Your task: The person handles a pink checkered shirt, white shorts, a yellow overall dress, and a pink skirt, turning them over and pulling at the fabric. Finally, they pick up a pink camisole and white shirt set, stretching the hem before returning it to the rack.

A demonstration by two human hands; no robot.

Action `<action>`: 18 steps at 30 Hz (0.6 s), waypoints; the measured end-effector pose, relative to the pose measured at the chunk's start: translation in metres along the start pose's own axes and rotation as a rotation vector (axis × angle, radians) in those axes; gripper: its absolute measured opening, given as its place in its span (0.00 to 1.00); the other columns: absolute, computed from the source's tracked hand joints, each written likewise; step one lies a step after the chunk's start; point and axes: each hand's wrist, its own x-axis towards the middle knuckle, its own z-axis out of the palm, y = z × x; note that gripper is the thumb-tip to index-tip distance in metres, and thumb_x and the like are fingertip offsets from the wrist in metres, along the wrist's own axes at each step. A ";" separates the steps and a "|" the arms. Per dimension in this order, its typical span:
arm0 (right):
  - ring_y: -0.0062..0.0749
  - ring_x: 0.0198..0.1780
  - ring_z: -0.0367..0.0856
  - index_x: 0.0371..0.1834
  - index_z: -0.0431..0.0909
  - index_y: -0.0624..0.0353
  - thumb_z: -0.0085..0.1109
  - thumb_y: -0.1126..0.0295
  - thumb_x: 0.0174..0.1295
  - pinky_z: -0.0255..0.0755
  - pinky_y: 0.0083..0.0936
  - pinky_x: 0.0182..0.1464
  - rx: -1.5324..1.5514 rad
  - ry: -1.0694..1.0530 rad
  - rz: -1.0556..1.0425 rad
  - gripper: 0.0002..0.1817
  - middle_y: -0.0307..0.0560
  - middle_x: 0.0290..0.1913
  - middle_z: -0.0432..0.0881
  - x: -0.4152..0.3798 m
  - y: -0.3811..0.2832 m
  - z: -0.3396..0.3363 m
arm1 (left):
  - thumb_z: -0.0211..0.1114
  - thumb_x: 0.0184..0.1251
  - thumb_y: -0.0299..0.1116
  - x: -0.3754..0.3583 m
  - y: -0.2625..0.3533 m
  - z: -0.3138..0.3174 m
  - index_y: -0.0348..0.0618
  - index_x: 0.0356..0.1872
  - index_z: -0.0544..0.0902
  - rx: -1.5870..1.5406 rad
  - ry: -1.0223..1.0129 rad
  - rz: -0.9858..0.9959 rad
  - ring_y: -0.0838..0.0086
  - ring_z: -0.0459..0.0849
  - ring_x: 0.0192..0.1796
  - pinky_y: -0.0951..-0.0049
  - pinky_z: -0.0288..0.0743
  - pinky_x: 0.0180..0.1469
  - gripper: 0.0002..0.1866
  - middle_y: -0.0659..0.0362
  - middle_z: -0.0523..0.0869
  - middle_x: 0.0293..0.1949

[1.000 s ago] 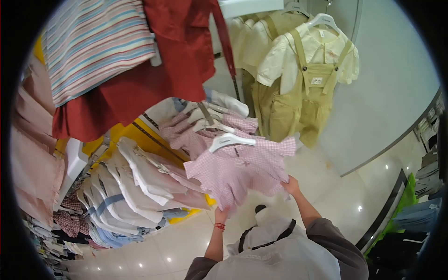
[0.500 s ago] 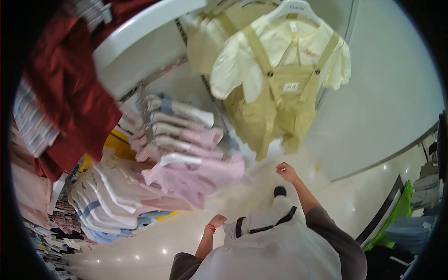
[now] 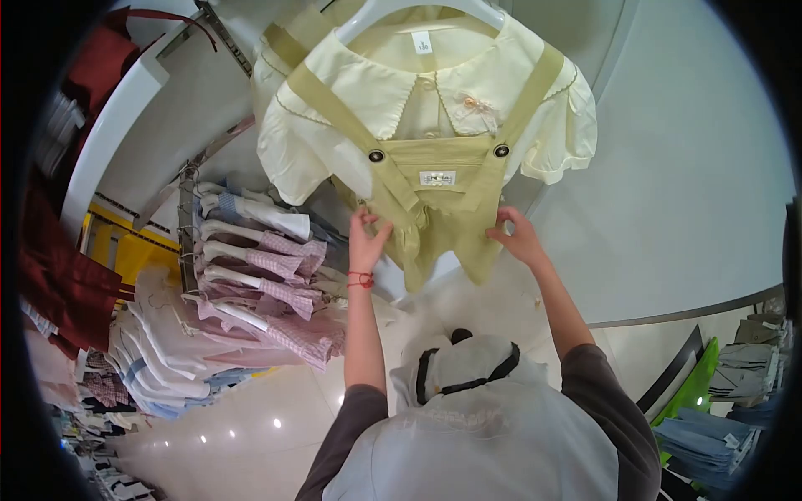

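Observation:
Straight ahead hangs a child's outfit: a cream blouse (image 3: pixel 334 88) with puffed sleeves and a scalloped collar, under khaki bib overalls (image 3: pixel 439 159) with dark buttons and a white label. A white hanger (image 3: pixel 401 7) carries both. My left hand (image 3: pixel 368 238), with a red bracelet on its wrist, pinches the left side of the overalls around the hip. At the opposite side, the thumb and fingers of my right hand (image 3: pixel 514 235) close on the fabric's edge. The fingertips of both hands are partly hidden by cloth or by other fingers.
Pink gingham garments (image 3: pixel 284 288) hang on a rail at the left, with white tops (image 3: pixel 159 351) below. Dark red clothes (image 3: pixel 63 267) hang at far left by a curved white panel (image 3: pixel 109 125). Folded jeans (image 3: pixel 706 442) lie at lower right, near a white wall (image 3: pixel 685 184).
Both my hands have risen from lower down to the overalls and taken hold of their sides. The outfit now appears closer and larger, and the view has shifted.

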 end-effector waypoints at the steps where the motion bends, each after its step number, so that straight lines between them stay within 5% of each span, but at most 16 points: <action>1: 0.33 0.43 0.76 0.45 0.71 0.60 0.64 0.68 0.48 0.68 0.29 0.47 -0.015 -0.057 0.040 0.21 0.45 0.40 0.78 -0.003 0.003 0.003 | 0.67 0.50 0.37 -0.002 -0.001 0.000 0.32 0.47 0.71 0.088 -0.134 -0.068 0.64 0.75 0.43 0.69 0.67 0.47 0.26 0.49 0.77 0.38; 4: 0.35 0.41 0.76 0.45 0.72 0.61 0.62 0.66 0.50 0.68 0.28 0.45 -0.023 -0.218 0.105 0.20 0.47 0.39 0.78 -0.016 0.010 0.013 | 0.64 0.53 0.42 -0.012 -0.004 0.009 0.35 0.33 0.78 0.348 -0.498 -0.255 0.63 0.77 0.31 0.68 0.69 0.33 0.17 0.49 0.78 0.29; 7: 0.44 0.39 0.76 0.43 0.72 0.62 0.60 0.60 0.51 0.69 0.31 0.43 -0.124 -0.417 0.200 0.21 0.53 0.37 0.78 -0.034 0.015 0.005 | 0.62 0.56 0.40 -0.051 -0.014 0.029 0.36 0.34 0.77 0.090 -0.296 0.121 0.57 0.77 0.30 0.66 0.70 0.31 0.15 0.49 0.79 0.27; 8: 0.48 0.39 0.76 0.42 0.72 0.63 0.59 0.57 0.52 0.69 0.33 0.42 -0.176 -0.489 0.241 0.22 0.55 0.36 0.78 -0.041 0.016 0.002 | 0.61 0.57 0.38 -0.064 -0.023 0.031 0.36 0.34 0.77 0.087 -0.281 0.094 0.55 0.77 0.31 0.65 0.69 0.31 0.14 0.49 0.79 0.27; 14: 0.48 0.37 0.75 0.39 0.73 0.64 0.57 0.64 0.55 0.68 0.32 0.36 -0.243 0.031 0.050 0.15 0.56 0.36 0.78 -0.072 0.061 -0.022 | 0.58 0.58 0.33 -0.105 -0.043 -0.009 0.36 0.34 0.75 0.449 -0.182 -0.036 0.52 0.78 0.32 0.59 0.68 0.32 0.10 0.46 0.79 0.26; 18: 0.40 0.31 0.75 0.34 0.74 0.64 0.57 0.65 0.55 0.67 0.29 0.32 -0.233 0.050 0.115 0.12 0.53 0.30 0.77 -0.063 0.046 -0.059 | 0.58 0.56 0.30 -0.096 -0.028 -0.050 0.34 0.30 0.74 0.507 -0.039 -0.039 0.52 0.77 0.27 0.60 0.67 0.29 0.07 0.45 0.78 0.23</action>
